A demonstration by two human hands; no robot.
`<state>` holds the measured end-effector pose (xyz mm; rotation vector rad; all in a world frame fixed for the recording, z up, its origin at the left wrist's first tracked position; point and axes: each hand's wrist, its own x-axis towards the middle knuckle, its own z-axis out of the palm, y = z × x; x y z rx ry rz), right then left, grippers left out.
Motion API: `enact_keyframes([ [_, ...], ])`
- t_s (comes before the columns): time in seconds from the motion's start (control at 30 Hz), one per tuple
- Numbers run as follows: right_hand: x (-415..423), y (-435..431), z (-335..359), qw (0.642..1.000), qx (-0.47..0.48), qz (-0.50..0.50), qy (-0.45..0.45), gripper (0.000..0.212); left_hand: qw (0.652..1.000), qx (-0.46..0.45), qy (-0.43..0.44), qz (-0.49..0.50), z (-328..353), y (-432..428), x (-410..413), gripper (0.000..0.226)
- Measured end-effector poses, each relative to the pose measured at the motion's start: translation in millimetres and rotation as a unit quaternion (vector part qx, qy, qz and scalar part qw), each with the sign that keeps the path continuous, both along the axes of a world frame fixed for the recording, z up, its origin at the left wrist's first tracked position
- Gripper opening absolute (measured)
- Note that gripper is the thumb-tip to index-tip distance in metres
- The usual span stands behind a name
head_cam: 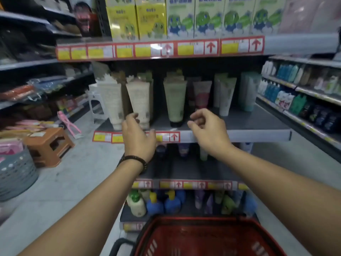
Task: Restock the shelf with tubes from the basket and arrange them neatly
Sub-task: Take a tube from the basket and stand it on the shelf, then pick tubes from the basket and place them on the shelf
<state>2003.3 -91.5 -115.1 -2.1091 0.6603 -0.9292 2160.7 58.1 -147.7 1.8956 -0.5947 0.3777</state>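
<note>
Several tubes stand cap-down on the grey middle shelf: white tubes at the left, a cream tube, a pale green tube, a pink-red tube and grey-green tubes further right. My left hand reaches to the shelf's front edge, its fingertips at the foot of the cream tube, holding nothing. Just right of the green tube my right hand hovers with loosely curled fingers, empty. The red basket sits below, at the bottom of the view; I see no tubes in it.
Boxed goods fill the upper shelf. Lower shelves hold bottles and tubes. On the floor at the left stand a brown stool, a white stool and a grey basket. Another bottle-filled shelf run lies to the right.
</note>
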Motion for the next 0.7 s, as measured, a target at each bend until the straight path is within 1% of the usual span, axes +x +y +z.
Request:
enact_keyframes([
  [0.03,-13.8,6.9,-8.9,1.0,-0.006,0.011,0.005,0.008,1.0,0.004,-0.012,-0.021,-6.9,6.5,-18.3,0.048],
  [0.1,-39.0,19.7,-36.2,0.999,-0.019,0.033,0.032,0.01,0.995,0.043,-0.024,-0.087,-32.7,20.0,-55.5,0.028],
  [0.17,-61.5,28.7,-74.9,0.995,-0.005,0.06,0.075,0.006,0.982,0.108,-0.028,-0.151,-71.5,32.0,-89.0,0.023],
  [0.2,-71.7,31.4,-96.8,0.991,0.012,0.072,0.108,0.007,0.975,0.137,-0.019,-0.177,-91.8,36.8,-103.4,0.022],
  [0.27,-91.0,33.1,-144.9,0.978,0.056,0.094,0.18,0.011,0.951,0.211,0.03,-0.222,-139.7,46.2,-124.9,0.022],
  [0.33,-109.1,33.4,-191.6,0.957,0.098,0.109,0.249,0.011,0.906,0.324,0.101,-0.253,-188.0,52.5,-138.9,0.019],
  [0.4,-126.5,31.5,-235.7,0.929,0.118,0.11,0.334,0.009,0.836,0.441,0.169,-0.278,-236.2,56.2,-147.3,0.018],
  [0.47,-142.1,32.4,-273.3,0.891,0.15,0.114,0.413,0.012,0.768,0.524,0.216,-0.299,-273.1,62.9,-154.9,0.013],
  [0.53,-156.5,31.5,-314.3,0.841,0.173,0.129,0.497,0.019,0.715,0.581,0.228,-0.314,-308.5,64.1,-162.9,0.028],
  [0.57,-163.5,30.8,-334.8,0.817,0.177,0.127,0.534,0.025,0.701,0.596,0.228,-0.318,-322.8,63.6,-166.7,0.032],
  [0.63,-177.0,30.7,-367.8,0.784,0.178,0.114,0.584,0.036,0.684,0.615,0.213,-0.33,-354.6,59.5,-175.8,0.023],
  [0.67,-183.3,30.8,-381.5,0.773,0.173,0.113,0.599,0.039,0.68,0.617,0.203,-0.342,-373.4,56.0,-179.6,0.017],
  [0.7,-188.6,30.3,-393.3,0.766,0.171,0.109,0.611,0.04,0.672,0.624,0.192,-0.35,-391.9,51.6,-182.2,0.02],
])
